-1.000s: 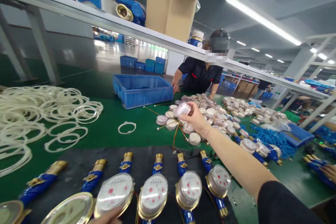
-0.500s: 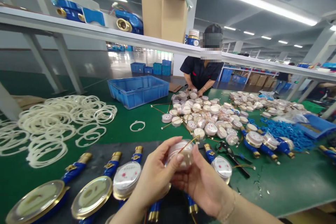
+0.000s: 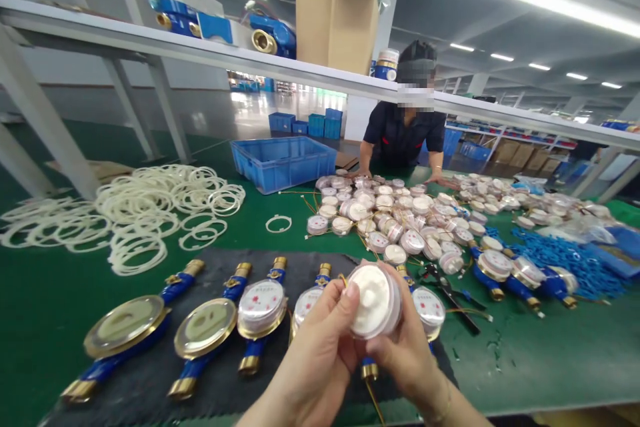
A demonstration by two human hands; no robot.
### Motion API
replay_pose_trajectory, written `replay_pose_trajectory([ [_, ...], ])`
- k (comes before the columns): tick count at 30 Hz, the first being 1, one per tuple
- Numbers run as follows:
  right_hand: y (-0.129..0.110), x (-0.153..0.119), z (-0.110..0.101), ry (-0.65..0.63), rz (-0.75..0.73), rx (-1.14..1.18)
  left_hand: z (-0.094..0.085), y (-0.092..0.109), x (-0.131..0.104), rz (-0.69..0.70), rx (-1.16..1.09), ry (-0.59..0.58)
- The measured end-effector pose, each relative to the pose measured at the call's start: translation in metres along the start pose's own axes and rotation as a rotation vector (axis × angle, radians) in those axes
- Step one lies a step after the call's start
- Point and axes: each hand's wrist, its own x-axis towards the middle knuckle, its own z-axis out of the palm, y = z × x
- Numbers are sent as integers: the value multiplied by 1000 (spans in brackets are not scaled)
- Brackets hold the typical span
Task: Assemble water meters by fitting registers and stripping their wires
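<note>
A round clear-cased meter register (image 3: pixel 373 300) with a cream-coloured face turned toward me is held between both hands. My left hand (image 3: pixel 325 330) grips its left side, thumb on the face. Around its right side and lower edge wraps my right hand (image 3: pixel 407 340). Blue and brass meter bodies lie on a dark mat (image 3: pixel 220 380) below. Two of them, such as the left one (image 3: pixel 127 327), show pale discs under clear covers; another carries a printed register (image 3: pixel 261 303). My hands partly cover the bodies behind them.
White plastic rings (image 3: pixel 150 203) are heaped at left. A blue crate (image 3: pixel 285 163), a pile of registers (image 3: pixel 385 207), black-handled pliers (image 3: pixel 453 297) and blue pieces (image 3: pixel 555 260) lie on the green table (image 3: pixel 540 353). Across it stands a person (image 3: pixel 403 137), beneath a shelf (image 3: pixel 210 57) holding a cardboard box (image 3: pixel 335 20).
The register has been turned so its cream face shows, and its wire has moved behind it. The view has shifted left. The person's hands across the table have spread apart.
</note>
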Motion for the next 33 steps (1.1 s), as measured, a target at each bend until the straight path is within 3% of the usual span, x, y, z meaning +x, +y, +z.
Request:
replay_pose_trajectory([
  [2, -3, -1, 0, 47, -38, 183, -5, 0, -6, 0, 122, -38],
  [4, -9, -1, 0, 106, -53, 354, -16, 3, -12, 180, 406, 9],
  [7, -25, 0, 3, 154, 65, 559, -29, 10, -20, 825, 967, 225],
  [9, -35, 0, 8, 180, 180, 652, -31, 14, -23, 1102, 1277, 235],
  [11, -42, -2, 15, 188, 288, 753, -28, 15, -23, 1101, 1464, 65],
  [13, -46, -4, 23, 165, 357, 847, -24, 14, -22, 1030, 1468, -70],
  [14, -47, -6, 26, 147, 379, 881, -22, 14, -21, 1021, 1436, -81],
  [18, -47, -12, 36, 126, 395, 912, -22, 13, -20, 1030, 1343, -10],
  [33, -39, -16, 46, 185, 459, 874, -34, 15, -22, 951, 1258, 41],
])
